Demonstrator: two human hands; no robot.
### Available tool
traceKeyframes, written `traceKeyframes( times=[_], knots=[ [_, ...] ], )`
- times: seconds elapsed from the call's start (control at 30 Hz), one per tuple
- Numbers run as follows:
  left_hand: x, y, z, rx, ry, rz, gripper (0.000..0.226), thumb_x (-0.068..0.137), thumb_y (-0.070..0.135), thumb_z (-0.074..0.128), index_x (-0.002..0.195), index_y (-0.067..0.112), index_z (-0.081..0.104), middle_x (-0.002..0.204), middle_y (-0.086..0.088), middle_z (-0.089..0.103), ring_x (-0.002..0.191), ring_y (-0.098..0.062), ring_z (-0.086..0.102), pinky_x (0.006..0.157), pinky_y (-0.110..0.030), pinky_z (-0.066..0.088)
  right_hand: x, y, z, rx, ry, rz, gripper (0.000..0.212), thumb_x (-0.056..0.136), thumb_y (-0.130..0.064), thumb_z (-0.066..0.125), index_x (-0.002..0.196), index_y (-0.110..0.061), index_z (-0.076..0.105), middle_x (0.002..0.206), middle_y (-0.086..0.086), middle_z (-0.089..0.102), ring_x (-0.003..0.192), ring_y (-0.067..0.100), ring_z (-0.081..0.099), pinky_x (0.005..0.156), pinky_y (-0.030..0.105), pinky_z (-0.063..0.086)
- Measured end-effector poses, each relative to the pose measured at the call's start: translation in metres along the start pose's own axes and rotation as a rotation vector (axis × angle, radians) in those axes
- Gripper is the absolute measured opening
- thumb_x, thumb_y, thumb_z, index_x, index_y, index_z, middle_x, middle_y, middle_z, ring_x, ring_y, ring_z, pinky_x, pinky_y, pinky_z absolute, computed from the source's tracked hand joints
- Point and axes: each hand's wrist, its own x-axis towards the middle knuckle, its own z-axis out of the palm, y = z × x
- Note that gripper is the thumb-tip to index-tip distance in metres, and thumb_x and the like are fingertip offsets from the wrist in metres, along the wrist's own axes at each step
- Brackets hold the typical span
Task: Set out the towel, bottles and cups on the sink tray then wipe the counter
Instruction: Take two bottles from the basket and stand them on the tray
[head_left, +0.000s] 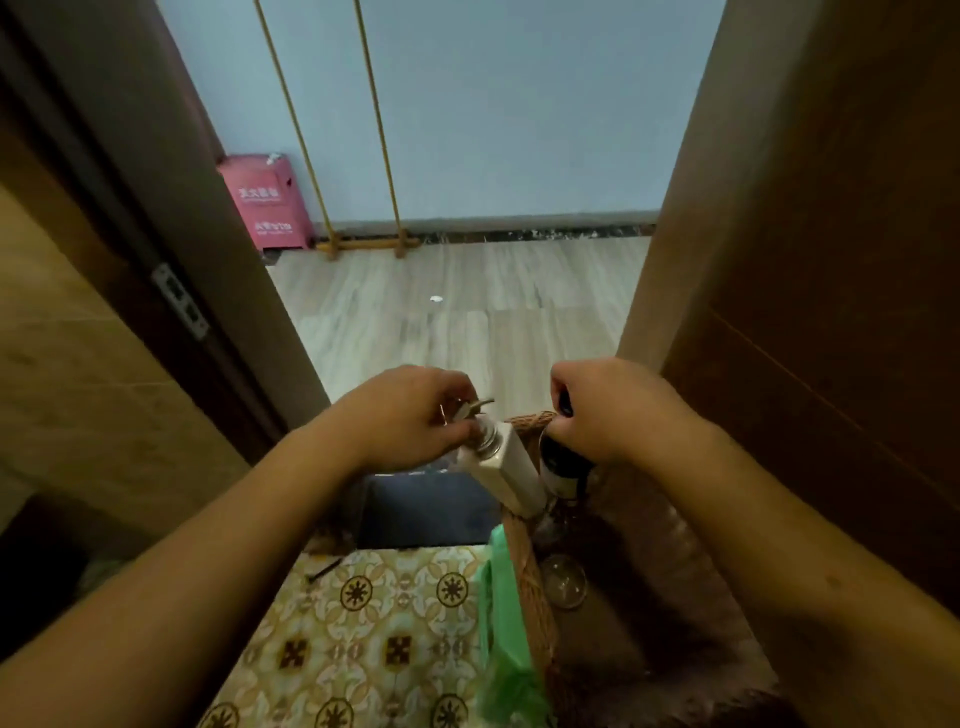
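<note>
Evidently fetching bottles: left hand (410, 410) pinches white pump bottle (511, 467) by its neck, right hand (608, 410) grips dark bottle (563, 467) above wicker basket (530, 571). Next: carry both to the sink tray, not in view.

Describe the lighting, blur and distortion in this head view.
Head view: wide-angle bending bows the door frames outward; the lower right around the wicker basket is dim; the white bottle in the left hand is soft; the dark bottle under the right hand loses detail.

Pink box (270, 200) bears white characters; too blurred to read; no other text.
</note>
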Motion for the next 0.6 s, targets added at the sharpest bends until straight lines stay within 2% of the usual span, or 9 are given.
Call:
traceKeyframes(
  times=[0.13,0.23,0.33,0.43,0.5,0.6],
  knots=[
    [-0.056,-0.044,-0.042,-0.007,0.167,-0.094,0.029,0.090,0.043,0.065,0.115,0.028,0.064,0.098,0.010,0.067,0.085,-0.003,0.062,0.074,-0.021,0.050,0.012,-0.071,-0.022,-0.003,0.051,-0.114,0.015,0.089,-0.034,0.067,0.096,-0.026,0.057,0.084,-0.005,0.057,0.076,0.013,0.056,0.068,0.030,0.053],
    [-0.113,-0.083,-0.065,-0.004,0.236,-0.178,0.026,0.089,0.043,0.065,0.112,0.029,0.065,0.096,0.010,0.066,0.083,-0.004,0.062,0.072,-0.025,0.052,0.020,-0.134,-0.023,0.005,0.064,-0.211,0.017,0.090,-0.033,0.069,0.100,-0.026,0.057,0.089,-0.005,0.057,0.081,0.014,0.057,0.070,0.027,0.046],
    [-0.172,-0.125,-0.077,0.000,0.273,-0.279,0.016,0.089,0.044,0.066,0.101,0.034,0.065,0.087,0.014,0.065,0.074,-0.002,0.060,0.063,-0.023,0.048,0.029,-0.204,-0.009,0.000,0.043,-0.295,0.019,0.090,-0.032,0.070,0.100,-0.026,0.055,0.092,-0.003,0.057,0.084,0.016,0.058,0.074,0.027,0.044],
    [-0.236,-0.170,-0.086,-0.011,0.300,-0.384,0.010,0.088,0.045,0.068,0.093,0.037,0.064,0.080,0.015,0.065,0.069,0.000,0.060,0.059,-0.023,0.045,0.035,-0.275,0.015,-0.007,0.024,-0.376,0.021,0.089,-0.033,0.072,0.090,-0.029,0.052,0.085,-0.006,0.055,0.073,0.011,0.055,0.070,0.024,0.043],
    [-0.280,-0.199,-0.092,-0.020,0.307,-0.444,0.010,0.087,0.046,0.069,0.089,0.037,0.065,0.078,0.016,0.066,0.070,0.000,0.061,0.060,-0.025,0.048,0.036,-0.323,0.032,0.014,0.010,-0.440,0.030,0.088,-0.034,0.072,0.076,-0.035,0.044,0.076,-0.012,0.050,0.065,0.006,0.048,0.061,0.019,0.036],
    [-0.347,-0.237,-0.098,0.005,0.324,-0.532,0.015,0.086,0.049,0.068,0.087,0.034,0.066,0.077,0.015,0.066,0.070,-0.001,0.061,0.063,-0.032,0.053,0.034,-0.394,0.057,0.035,-0.016,-0.517,0.032,0.086,-0.037,0.072,0.072,-0.037,0.043,0.073,-0.014,0.051,0.064,0.003,0.049,0.056,0.018,0.034]
  ],
)
